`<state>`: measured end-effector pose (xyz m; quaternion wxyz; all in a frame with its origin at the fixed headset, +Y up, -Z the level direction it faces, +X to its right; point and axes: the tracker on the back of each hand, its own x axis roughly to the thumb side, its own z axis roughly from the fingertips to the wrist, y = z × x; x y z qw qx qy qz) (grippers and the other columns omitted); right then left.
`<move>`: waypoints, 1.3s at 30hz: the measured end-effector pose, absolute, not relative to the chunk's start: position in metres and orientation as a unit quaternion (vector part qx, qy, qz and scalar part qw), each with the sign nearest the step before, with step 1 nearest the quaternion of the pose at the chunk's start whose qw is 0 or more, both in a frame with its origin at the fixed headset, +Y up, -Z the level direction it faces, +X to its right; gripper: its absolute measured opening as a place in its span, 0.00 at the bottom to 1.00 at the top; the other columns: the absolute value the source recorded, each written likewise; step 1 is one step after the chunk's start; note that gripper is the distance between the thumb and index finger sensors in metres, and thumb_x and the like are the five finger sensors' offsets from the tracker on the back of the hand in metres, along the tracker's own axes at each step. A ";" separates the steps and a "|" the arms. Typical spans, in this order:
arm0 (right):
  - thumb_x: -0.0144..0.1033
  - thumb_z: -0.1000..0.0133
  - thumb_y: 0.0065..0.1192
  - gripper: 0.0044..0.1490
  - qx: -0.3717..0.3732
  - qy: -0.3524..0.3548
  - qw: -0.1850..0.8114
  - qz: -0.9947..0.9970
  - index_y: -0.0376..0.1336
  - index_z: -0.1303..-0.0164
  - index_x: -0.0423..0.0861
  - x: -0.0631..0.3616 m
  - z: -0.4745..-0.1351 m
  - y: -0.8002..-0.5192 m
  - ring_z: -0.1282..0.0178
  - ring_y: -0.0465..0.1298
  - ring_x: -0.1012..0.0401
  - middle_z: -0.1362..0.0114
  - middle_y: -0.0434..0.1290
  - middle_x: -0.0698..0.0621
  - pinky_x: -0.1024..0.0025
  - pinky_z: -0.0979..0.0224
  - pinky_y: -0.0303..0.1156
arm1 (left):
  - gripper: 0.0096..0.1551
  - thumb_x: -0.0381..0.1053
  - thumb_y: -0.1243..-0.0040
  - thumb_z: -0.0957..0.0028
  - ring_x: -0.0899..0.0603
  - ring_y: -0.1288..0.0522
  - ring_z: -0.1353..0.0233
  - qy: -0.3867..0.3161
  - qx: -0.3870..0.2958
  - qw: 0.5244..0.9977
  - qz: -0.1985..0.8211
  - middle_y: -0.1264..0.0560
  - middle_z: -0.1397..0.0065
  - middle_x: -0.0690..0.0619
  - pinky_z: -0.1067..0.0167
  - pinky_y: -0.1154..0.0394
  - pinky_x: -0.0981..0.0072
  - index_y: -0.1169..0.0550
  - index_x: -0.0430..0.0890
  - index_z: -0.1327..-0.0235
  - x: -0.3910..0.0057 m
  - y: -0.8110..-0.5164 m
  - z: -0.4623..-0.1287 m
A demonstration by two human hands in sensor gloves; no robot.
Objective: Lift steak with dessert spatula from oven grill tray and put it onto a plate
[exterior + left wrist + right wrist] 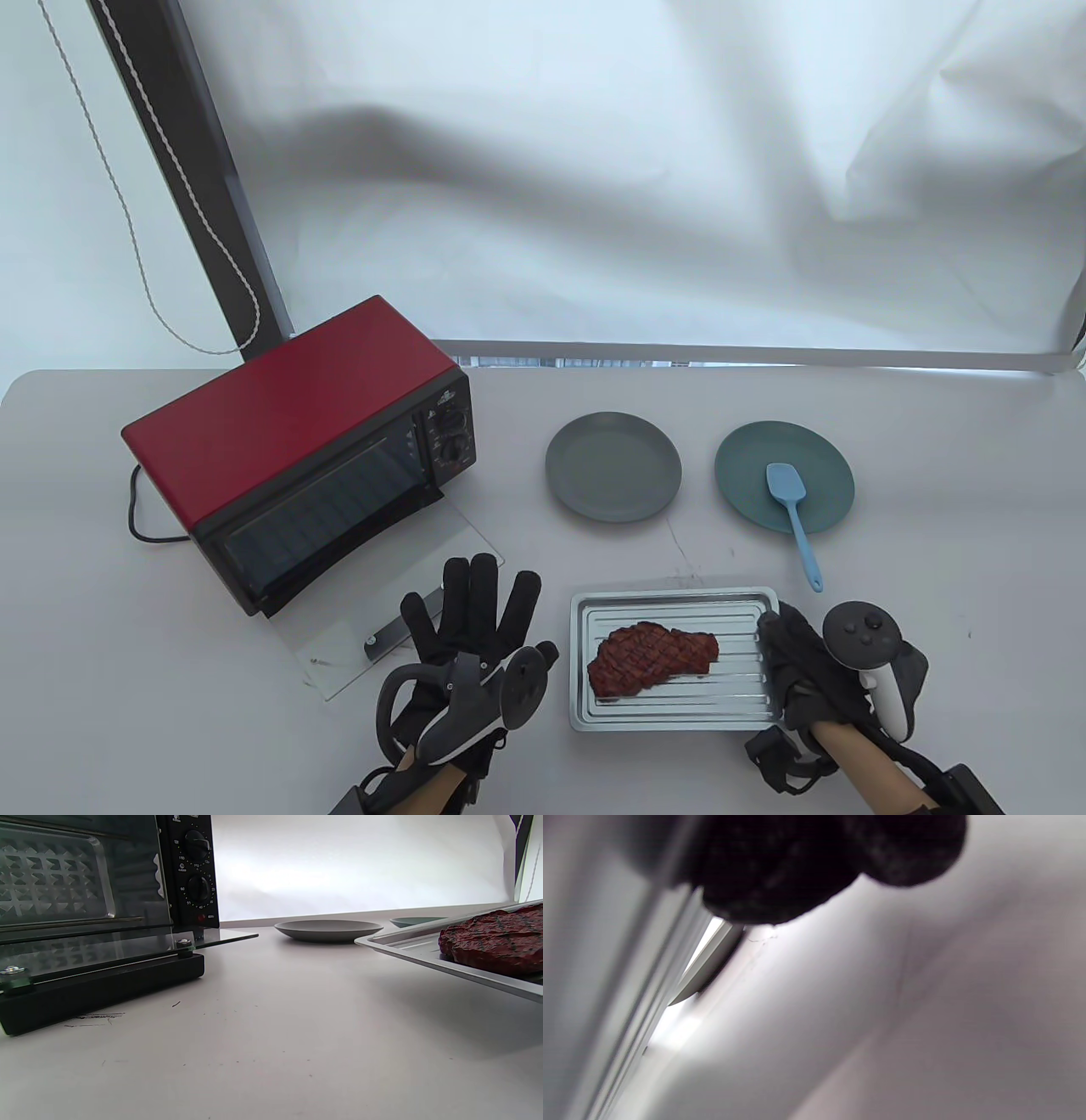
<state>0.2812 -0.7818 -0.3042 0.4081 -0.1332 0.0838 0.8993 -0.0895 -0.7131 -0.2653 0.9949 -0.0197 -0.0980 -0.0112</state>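
Observation:
A brown grilled steak (653, 658) lies on the silver grill tray (594, 705) at the table's front. My right hand (779, 649) grips the tray's right rim, its fingers curled over the edge. In the left wrist view the steak (496, 942) and the tray (424, 950) stand a little above the table, with a shadow beneath. The light blue spatula (794, 509) rests with its head on the teal plate (747, 488) and its handle pointing toward me. The grey plate (612, 465) to its left holds nothing. My left hand (479, 607) is spread flat left of the tray, holding nothing.
A red toaster oven (297, 450) stands at the left, its glass door (339, 645) folded down onto the table under my left fingers. Its black cord (134, 509) trails off on the far left. The right wrist view is blurred, showing dark fingertips (797, 870).

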 end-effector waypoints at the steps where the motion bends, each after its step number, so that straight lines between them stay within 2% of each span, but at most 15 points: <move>1: 0.42 0.31 0.48 0.34 -0.136 0.086 0.407 0.899 0.52 0.21 0.34 0.282 -0.304 -0.783 0.64 0.85 0.54 0.51 0.82 0.36 0.70 0.58 0.81 | 0.44 0.71 0.71 0.37 0.30 0.71 0.15 -0.098 -0.021 0.995 -0.010 0.72 0.12 0.40 0.32 0.67 0.18 0.66 0.58 0.16 -0.089 -0.713 -0.265; 12: 0.42 0.31 0.48 0.34 -0.153 0.107 0.396 0.899 0.52 0.21 0.35 0.286 -0.307 -0.795 0.63 0.85 0.53 0.49 0.82 0.37 0.70 0.57 0.82 | 0.44 0.71 0.71 0.37 0.30 0.71 0.15 -0.099 -0.024 0.995 -0.010 0.71 0.12 0.40 0.32 0.66 0.19 0.67 0.57 0.16 -0.090 -0.713 -0.265; 20: 0.47 0.31 0.47 0.34 -0.144 0.101 0.385 0.906 0.51 0.19 0.42 0.286 -0.307 -0.794 0.51 0.86 0.49 0.37 0.81 0.36 0.66 0.49 0.82 | 0.44 0.70 0.71 0.37 0.30 0.71 0.15 -0.100 -0.031 0.994 -0.015 0.71 0.12 0.40 0.32 0.66 0.19 0.66 0.56 0.16 -0.089 -0.715 -0.265; 27: 0.49 0.31 0.46 0.37 -0.136 0.096 0.392 0.905 0.49 0.18 0.38 0.286 -0.308 -0.786 0.46 0.84 0.43 0.32 0.78 0.31 0.57 0.44 0.80 | 0.44 0.70 0.70 0.37 0.30 0.70 0.15 -0.099 -0.037 0.994 -0.017 0.71 0.12 0.40 0.32 0.66 0.19 0.66 0.56 0.16 -0.088 -0.715 -0.265; 30: 0.49 0.30 0.45 0.39 -0.123 0.093 0.366 0.918 0.48 0.18 0.36 0.287 -0.309 -0.780 0.43 0.83 0.42 0.29 0.75 0.31 0.54 0.42 0.78 | 0.44 0.70 0.70 0.36 0.30 0.70 0.15 -0.099 -0.039 0.994 -0.018 0.71 0.12 0.40 0.32 0.66 0.19 0.66 0.56 0.16 -0.088 -0.715 -0.265; 32: 0.50 0.30 0.44 0.39 -0.113 0.077 0.334 0.932 0.50 0.18 0.35 0.287 -0.309 -0.775 0.42 0.83 0.48 0.27 0.74 0.39 0.54 0.41 0.78 | 0.44 0.70 0.70 0.36 0.30 0.70 0.15 -0.099 -0.040 0.994 -0.018 0.71 0.12 0.39 0.31 0.66 0.19 0.66 0.56 0.16 -0.088 -0.716 -0.265; 37: 0.51 0.30 0.43 0.39 -0.087 0.065 0.251 0.962 0.53 0.18 0.34 0.283 -0.309 -0.768 0.39 0.81 0.51 0.27 0.72 0.35 0.52 0.39 0.76 | 0.44 0.70 0.70 0.36 0.30 0.70 0.15 -0.099 -0.046 0.994 -0.018 0.71 0.12 0.39 0.31 0.65 0.19 0.66 0.56 0.16 -0.087 -0.716 -0.265; 39: 0.51 0.30 0.43 0.40 -0.078 0.055 0.229 0.969 0.53 0.18 0.33 0.281 -0.308 -0.765 0.38 0.80 0.49 0.27 0.72 0.32 0.50 0.38 0.75 | 0.44 0.70 0.70 0.36 0.30 0.70 0.15 -0.100 -0.048 0.994 -0.017 0.70 0.12 0.39 0.31 0.65 0.19 0.66 0.55 0.16 -0.087 -0.716 -0.265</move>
